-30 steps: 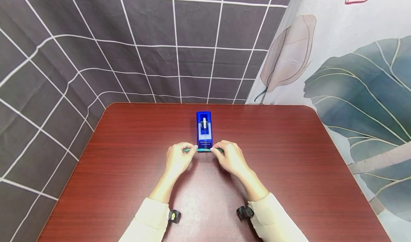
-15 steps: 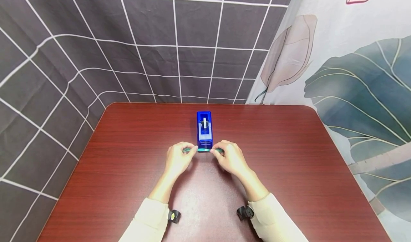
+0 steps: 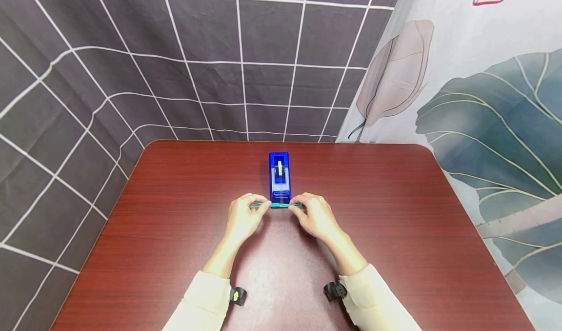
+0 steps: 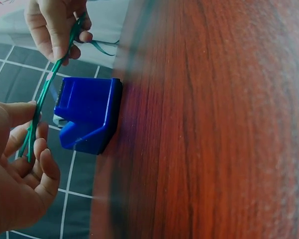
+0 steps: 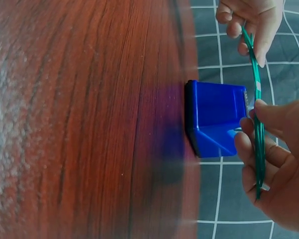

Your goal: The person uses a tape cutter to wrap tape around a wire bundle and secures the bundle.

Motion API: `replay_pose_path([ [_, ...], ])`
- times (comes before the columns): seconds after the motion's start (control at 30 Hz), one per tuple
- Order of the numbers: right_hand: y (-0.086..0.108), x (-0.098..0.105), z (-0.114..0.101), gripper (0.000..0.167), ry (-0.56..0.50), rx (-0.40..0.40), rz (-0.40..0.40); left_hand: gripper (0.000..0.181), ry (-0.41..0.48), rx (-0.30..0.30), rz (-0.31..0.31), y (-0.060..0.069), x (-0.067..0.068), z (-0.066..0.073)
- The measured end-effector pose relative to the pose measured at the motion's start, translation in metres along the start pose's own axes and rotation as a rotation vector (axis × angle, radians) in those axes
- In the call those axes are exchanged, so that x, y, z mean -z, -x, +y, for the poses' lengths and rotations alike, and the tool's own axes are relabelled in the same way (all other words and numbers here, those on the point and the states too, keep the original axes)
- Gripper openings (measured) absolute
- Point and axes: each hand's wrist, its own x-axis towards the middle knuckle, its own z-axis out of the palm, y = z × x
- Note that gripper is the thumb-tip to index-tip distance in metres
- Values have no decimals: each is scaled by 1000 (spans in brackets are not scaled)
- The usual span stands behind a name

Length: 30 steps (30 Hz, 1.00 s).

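A bundle of thin green strips [image 3: 279, 205] stretches sideways between my two hands, just in front of a blue tape dispenser [image 3: 280, 177]. Its left part is pinched by thumb and fingers of my left hand [image 3: 246, 216]. My right hand [image 3: 315, 215] pinches the other side the same way. Around the bundle's middle shows a small pale patch [image 4: 50, 76], and a faint clear strip seems to run from there to the dispenser's toothed edge. In the right wrist view the bundle [image 5: 259, 134] hangs at the height of the dispenser's cutter, with loose ends past the fingers.
A small roll of tape [image 3: 279, 168] sits in the dispenser. Under everything is a reddish-brown wooden table [image 3: 175, 233]. Behind it hangs a dark curtain with white grid lines [image 3: 210, 33], and a leaf-patterned curtain [image 3: 491, 126] is on the right.
Both hands stay almost in place. The right fingertips have shifted very slightly to the right, and the strips between the fingers look slightly turned. The dispenser has not moved.
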Motion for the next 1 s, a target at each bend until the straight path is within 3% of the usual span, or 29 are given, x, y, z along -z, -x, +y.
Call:
replay_pose_path([
  [0.3, 0, 1, -2, 4, 21, 22, 11, 11, -27, -15, -43, -1, -1, 0],
  [0.57, -2, 2, -1, 5, 27, 25, -15, 13, -45, 28, -125, -1, -1, 2],
  [1.0, 0, 2, -1, 11, 76, 62, -68, 11, -30, 2, -108, 1, -1, 1],
])
